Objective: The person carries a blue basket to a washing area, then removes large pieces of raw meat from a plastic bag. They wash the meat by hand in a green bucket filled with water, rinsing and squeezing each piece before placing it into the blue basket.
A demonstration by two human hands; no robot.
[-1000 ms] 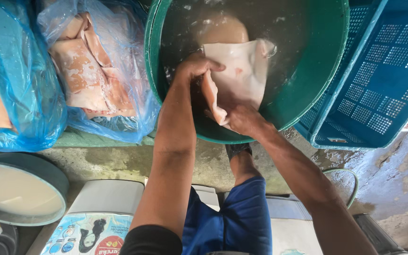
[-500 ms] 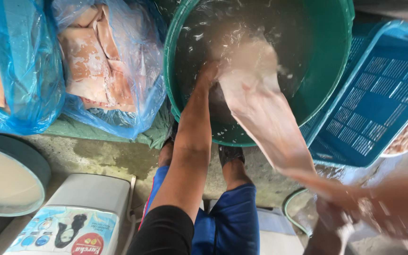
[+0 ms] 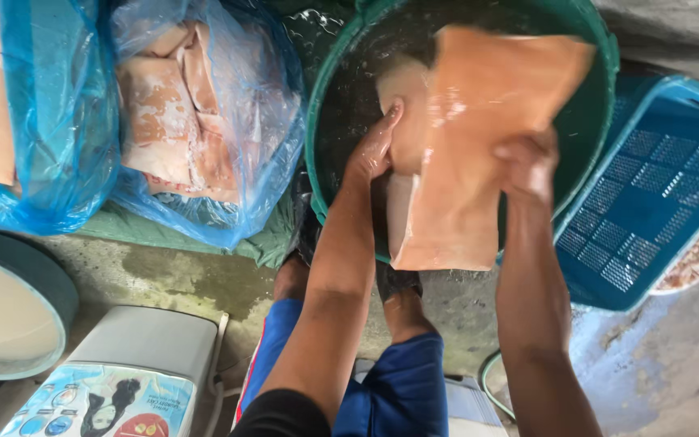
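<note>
A big green basin [image 3: 588, 121] full of dark water stands in front of me. Over it I hold up a large wet slab of pale pink meat or skin [image 3: 471, 154]. My right hand [image 3: 527, 166] grips the slab's right edge above the basin rim. At the slab's left edge, my left hand [image 3: 375, 146] presses flat against it, fingers pointing up. The slab's lower end hangs past the basin's near rim. My knees in blue shorts [image 3: 398, 388] are below.
Two blue plastic bags [image 3: 204, 121] of pale meat pieces lie at left. A blue perforated crate [image 3: 649, 202] stands at right. A round basin of whitish liquid [image 3: 2, 307] and a white plastic container [image 3: 131, 372] sit at lower left on wet concrete.
My right hand swung back from the lower right to the basin. A large pink slab is now lifted out of the water; the smaller pale piece held earlier is gone.
</note>
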